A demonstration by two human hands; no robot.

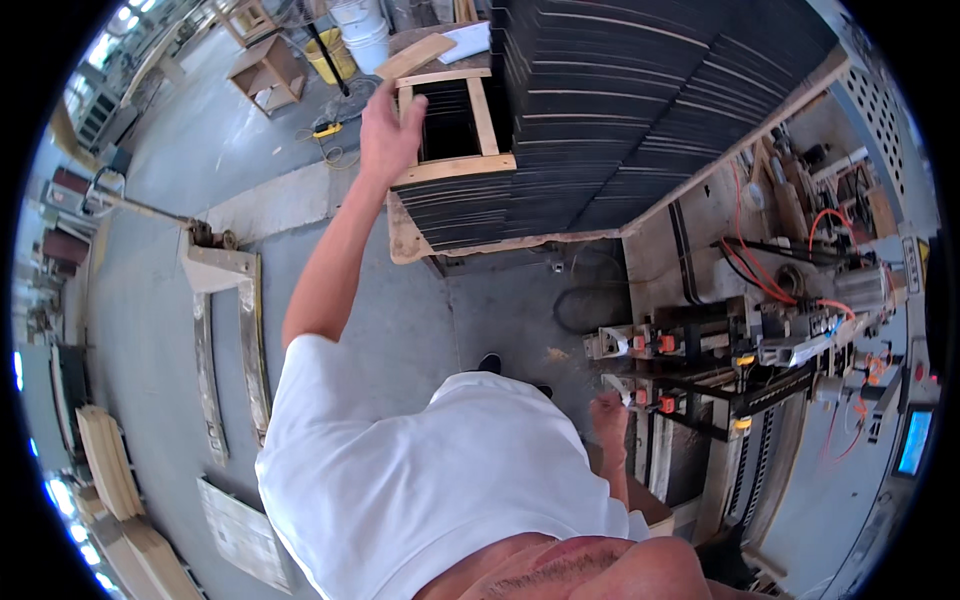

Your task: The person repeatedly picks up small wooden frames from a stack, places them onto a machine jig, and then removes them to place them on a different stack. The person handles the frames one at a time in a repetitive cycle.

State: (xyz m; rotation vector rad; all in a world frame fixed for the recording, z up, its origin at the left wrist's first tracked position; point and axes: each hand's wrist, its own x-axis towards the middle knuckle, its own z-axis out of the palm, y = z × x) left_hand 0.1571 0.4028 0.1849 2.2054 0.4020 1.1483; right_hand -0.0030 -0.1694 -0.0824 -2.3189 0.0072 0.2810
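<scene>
My left hand [390,138] reaches out to a light wooden frame [484,115] that lies on top of a stack of black-edged frames [455,212]. Its thumb and fingers are round the frame's left rail. Down by my right side, my right hand [608,412] is closed, its fingers curled beside the end of a machine's clamp arm [622,388]. Whatever those fingers hold, if anything, is too small to make out. A loose wooden board [415,56] lies just beyond the frame.
Tall black stacks [620,90] stand on a wooden pallet-like base [408,238] ahead. To the right is a machine [720,370] with cables and orange hoses. A pallet jack [222,270] stands at left. Buckets [365,45] and a small wooden cabinet [268,72] sit far back.
</scene>
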